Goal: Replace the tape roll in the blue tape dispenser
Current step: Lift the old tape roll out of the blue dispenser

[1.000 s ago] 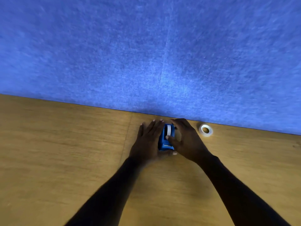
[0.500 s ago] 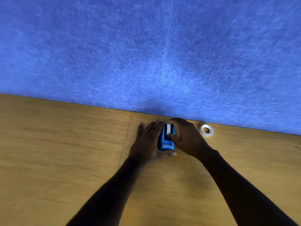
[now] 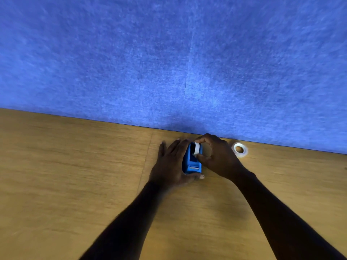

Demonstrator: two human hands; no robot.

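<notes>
**Roll lifted partway out of dispenser**

Nearest the camera, both forearms were extended forward over the wooden table (image 3: 75, 184). The blue tape dispenser (image 3: 191, 163) was kept on the table, cutter end toward the camera. It was braced by the left hand (image 3: 170, 164): palm and flat fingers laid against its left side, thumb hooked round the near end. Compared with half a second earlier, the tape roll (image 3: 196, 148) had been raised and tilted out of the dispenser's well, so removal of the old roll was judged under way, not finished. It was pinched edge-on between thumb and fingers of the right hand (image 3: 217, 156), closed on it just right of the dispenser. Further right of the dispenser, a second tape roll (image 3: 240, 149) lay flat, untouched, near the blue felt wall (image 3: 169, 62).
</notes>
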